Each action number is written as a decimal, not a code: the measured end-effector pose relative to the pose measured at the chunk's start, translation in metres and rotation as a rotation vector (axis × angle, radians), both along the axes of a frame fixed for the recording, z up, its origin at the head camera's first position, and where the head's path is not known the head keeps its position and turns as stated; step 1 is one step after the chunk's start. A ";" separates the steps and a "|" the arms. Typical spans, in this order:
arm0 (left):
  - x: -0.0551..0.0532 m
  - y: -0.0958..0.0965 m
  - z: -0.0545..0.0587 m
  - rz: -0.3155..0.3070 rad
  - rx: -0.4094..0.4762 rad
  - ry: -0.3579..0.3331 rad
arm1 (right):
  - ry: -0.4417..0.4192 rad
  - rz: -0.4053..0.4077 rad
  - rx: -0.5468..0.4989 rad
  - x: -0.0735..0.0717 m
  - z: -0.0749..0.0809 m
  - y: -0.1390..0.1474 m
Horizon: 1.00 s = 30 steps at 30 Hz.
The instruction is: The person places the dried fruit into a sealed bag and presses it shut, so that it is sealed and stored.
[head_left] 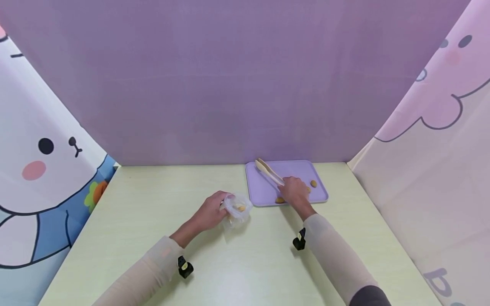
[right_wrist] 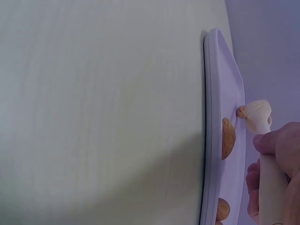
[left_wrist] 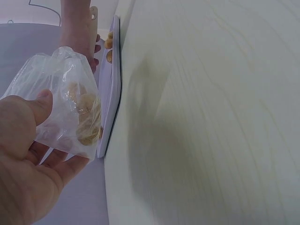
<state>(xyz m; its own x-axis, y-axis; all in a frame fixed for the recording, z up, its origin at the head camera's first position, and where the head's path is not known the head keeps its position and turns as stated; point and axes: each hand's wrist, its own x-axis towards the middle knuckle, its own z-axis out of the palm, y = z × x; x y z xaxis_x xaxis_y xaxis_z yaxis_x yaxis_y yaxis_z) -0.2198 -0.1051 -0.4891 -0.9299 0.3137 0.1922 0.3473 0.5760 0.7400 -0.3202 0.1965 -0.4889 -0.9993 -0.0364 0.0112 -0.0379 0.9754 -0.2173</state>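
My left hand (head_left: 211, 211) holds a clear plastic bag (head_left: 238, 208) by its side, left of the tray's near corner. Several brown walnuts (left_wrist: 86, 117) show through the bag in the left wrist view. My right hand (head_left: 295, 191) grips cream-coloured tongs (head_left: 269, 172) over the lilac tray (head_left: 262, 193); their heads point to the far left. On the tray lie a walnut (head_left: 280, 199) near the front edge and another walnut (head_left: 314, 183) to the right. Beside the tong heads in the right wrist view is a small walnut (right_wrist: 241, 111); whether they touch it I cannot tell.
The pale wooden table (head_left: 153, 199) runs back to a purple wall panel (head_left: 229, 85). Printed cartoon curtains stand on the left (head_left: 46, 170) and right (head_left: 440, 170). A small black camera (head_left: 185, 267) sits by the left wrist, with a matching one (head_left: 299, 240) by the right.
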 end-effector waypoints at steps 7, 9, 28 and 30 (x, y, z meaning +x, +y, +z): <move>-0.001 0.001 -0.001 -0.004 0.000 0.005 | 0.019 0.043 0.006 0.005 -0.001 0.009; -0.001 0.002 -0.001 -0.009 -0.001 0.006 | 0.028 0.059 0.006 0.006 -0.001 0.012; -0.001 0.005 -0.002 -0.016 -0.014 0.003 | 0.029 0.091 -0.036 0.020 0.003 0.016; -0.001 0.004 -0.002 -0.014 -0.016 0.004 | 0.036 0.094 -0.026 0.019 0.002 0.014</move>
<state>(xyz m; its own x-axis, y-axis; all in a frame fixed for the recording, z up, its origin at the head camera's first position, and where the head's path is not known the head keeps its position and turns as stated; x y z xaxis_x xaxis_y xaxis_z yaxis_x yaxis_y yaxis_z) -0.2209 -0.1009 -0.4915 -0.9245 0.3299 0.1911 0.3587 0.5825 0.7294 -0.3011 0.2102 -0.4871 -0.9904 -0.1291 0.0489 -0.1371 0.9611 -0.2397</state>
